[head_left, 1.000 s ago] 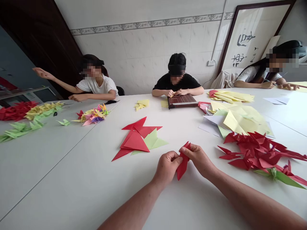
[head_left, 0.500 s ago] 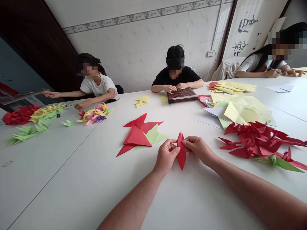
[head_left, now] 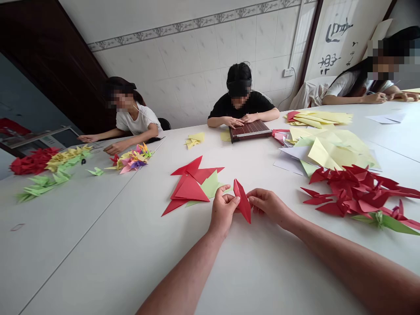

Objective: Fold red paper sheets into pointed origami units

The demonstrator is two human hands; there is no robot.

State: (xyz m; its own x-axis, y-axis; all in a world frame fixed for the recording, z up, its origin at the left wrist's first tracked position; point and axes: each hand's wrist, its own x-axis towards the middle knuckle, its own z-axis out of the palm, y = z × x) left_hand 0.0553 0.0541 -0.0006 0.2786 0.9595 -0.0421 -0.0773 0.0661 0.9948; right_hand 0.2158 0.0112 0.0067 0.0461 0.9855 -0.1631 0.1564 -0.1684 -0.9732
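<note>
A narrow diamond of folded red origami paper (head_left: 242, 200) is held upright and slightly tilted above the table. My left hand (head_left: 225, 209) pinches its left side between thumb and curled fingers. On the other side, my right hand (head_left: 268, 204) is closed, with its thumb and bent fingertips at the paper's right edge; some of these fingertips are hidden. Just left of my hands lie several larger folded red sheets (head_left: 190, 190), overlapping a light green folded sheet (head_left: 210, 186).
Red folded cranes (head_left: 354, 192) are heaped at the right, near loose yellow sheets (head_left: 337, 146). A person opposite bends over a paper trimmer (head_left: 251, 130). Small colourful cranes (head_left: 134, 158), a red pile (head_left: 34, 160) and green cranes (head_left: 46, 183) lie at the left, near another seated person.
The red folded paper has turned sideways and moved slightly left and up with my left hand. My right hand has shifted its hold to the paper's right edge.
</note>
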